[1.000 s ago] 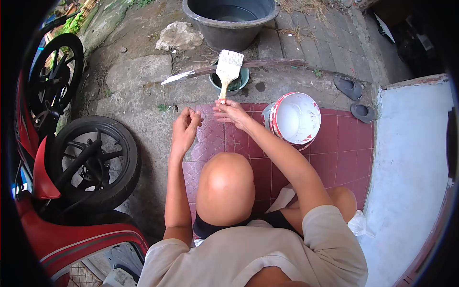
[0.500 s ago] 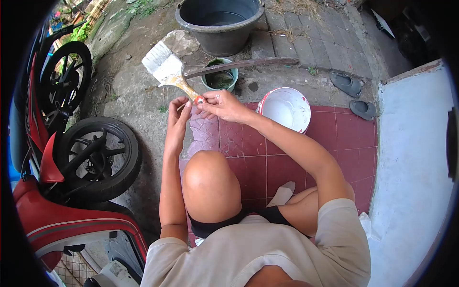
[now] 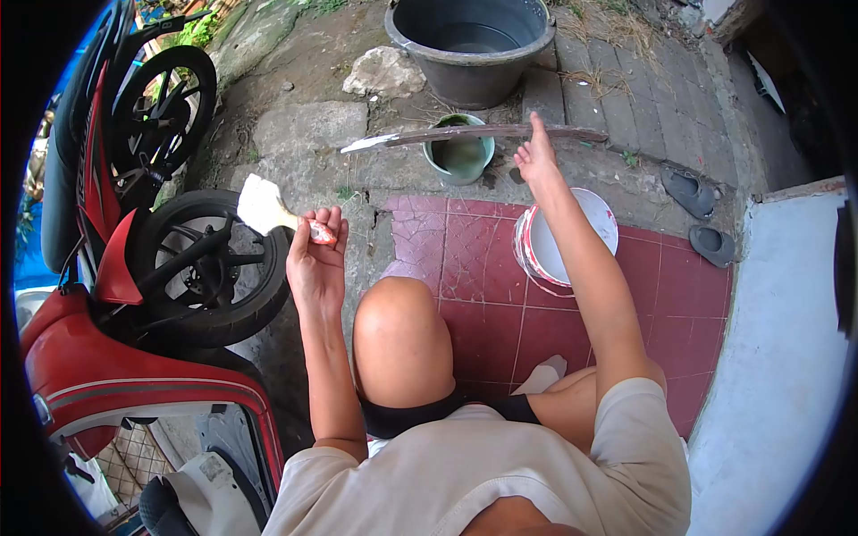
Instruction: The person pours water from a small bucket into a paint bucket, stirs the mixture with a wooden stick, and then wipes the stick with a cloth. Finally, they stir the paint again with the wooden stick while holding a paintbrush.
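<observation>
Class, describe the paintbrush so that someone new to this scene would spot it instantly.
Start at the larger black wheel on the picture's left. At its upper right, the left hand holds the paintbrush by its red-ended handle. A broad, flat white head sets it apart from the dark wheel behind it.

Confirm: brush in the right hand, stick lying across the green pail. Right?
Not quite: the brush is in the left hand, not the right hand, as the head view shows. The stick does lie across the green pail.
</observation>
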The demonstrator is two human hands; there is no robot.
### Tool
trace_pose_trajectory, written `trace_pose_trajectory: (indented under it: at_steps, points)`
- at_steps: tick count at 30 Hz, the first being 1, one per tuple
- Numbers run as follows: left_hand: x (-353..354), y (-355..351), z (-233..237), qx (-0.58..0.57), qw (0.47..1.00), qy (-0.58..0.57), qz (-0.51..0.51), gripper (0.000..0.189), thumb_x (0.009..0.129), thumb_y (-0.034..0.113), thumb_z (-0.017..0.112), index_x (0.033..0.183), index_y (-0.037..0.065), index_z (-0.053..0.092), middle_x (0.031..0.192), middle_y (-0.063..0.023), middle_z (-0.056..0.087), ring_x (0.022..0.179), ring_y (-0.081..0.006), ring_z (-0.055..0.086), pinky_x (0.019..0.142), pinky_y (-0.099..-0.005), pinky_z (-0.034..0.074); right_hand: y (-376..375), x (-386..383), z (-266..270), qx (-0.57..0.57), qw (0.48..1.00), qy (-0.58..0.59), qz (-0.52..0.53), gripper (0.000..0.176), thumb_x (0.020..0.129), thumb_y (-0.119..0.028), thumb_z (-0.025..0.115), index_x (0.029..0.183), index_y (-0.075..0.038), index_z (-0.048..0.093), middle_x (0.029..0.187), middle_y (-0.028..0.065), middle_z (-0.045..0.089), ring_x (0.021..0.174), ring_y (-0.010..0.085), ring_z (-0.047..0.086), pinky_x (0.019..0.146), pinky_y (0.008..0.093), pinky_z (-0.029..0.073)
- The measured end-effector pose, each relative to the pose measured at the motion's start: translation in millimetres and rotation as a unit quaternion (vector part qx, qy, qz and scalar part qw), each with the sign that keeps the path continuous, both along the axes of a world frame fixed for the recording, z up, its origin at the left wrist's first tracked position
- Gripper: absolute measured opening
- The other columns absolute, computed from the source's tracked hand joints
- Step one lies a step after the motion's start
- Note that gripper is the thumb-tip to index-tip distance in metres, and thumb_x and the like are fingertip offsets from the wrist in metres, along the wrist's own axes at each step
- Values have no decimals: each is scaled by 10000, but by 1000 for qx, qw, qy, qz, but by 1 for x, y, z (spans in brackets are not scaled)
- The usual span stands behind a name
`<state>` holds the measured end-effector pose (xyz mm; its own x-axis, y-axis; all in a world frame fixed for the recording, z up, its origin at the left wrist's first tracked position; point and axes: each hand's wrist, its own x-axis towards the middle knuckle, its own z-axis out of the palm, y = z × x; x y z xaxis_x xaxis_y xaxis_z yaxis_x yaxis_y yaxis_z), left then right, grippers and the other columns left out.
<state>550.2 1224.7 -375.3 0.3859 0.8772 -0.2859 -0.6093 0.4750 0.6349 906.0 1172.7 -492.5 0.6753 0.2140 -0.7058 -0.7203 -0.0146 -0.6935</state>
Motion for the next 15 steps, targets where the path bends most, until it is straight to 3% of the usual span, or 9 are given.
trace_pose_trajectory:
  at_steps: [2,5,8,11,12,15]
  points:
    - [5,1,13,2,998,-66,16,180,969,190,422,948,38,516,923,-70,578,929,-201,584,897,-379,448,5,10,-6,-21,997,61,-49,1029,601,-664,711,1314,3,383,1277,147,399,1034,267,458,832,389,409]
    - [22,6,38,1,989,-146,18,159,962,152,410,905,30,494,873,-56,534,847,-180,560,861,-364,445,18,18,-9,33,995,87,-43,1128,611,-645,720,1419,-62,191,1389,187,280,1157,320,416,998,438,327]
    - [42,13,58,10,981,-195,-15,156,964,142,396,916,22,483,883,-64,534,835,-181,555,867,-377,437,43,54,-80,198,963,156,-100,958,673,-591,702,1342,-42,291,1274,158,369,1062,286,462,950,478,396]
    - [54,18,72,16,973,-228,-24,167,969,148,378,923,19,473,889,-69,532,836,-181,550,873,-387,430,62,58,-102,256,934,118,-220,702,738,-488,689,1166,-4,415,1063,77,415,866,201,489,766,418,521]
    - [58,18,75,15,971,-237,-18,172,971,151,369,924,19,469,890,-70,531,839,-181,548,875,-389,428,60,50,-84,255,930,107,-243,491,797,-377,655,1049,-18,435,973,74,439,845,195,492,728,406,528]
    - [63,13,68,30,974,-222,20,192,976,165,346,901,23,451,866,-67,512,825,-179,534,864,-385,425,45,29,-22,265,931,95,-234,344,828,-308,621,930,-38,434,860,73,462,735,178,492,715,425,522]
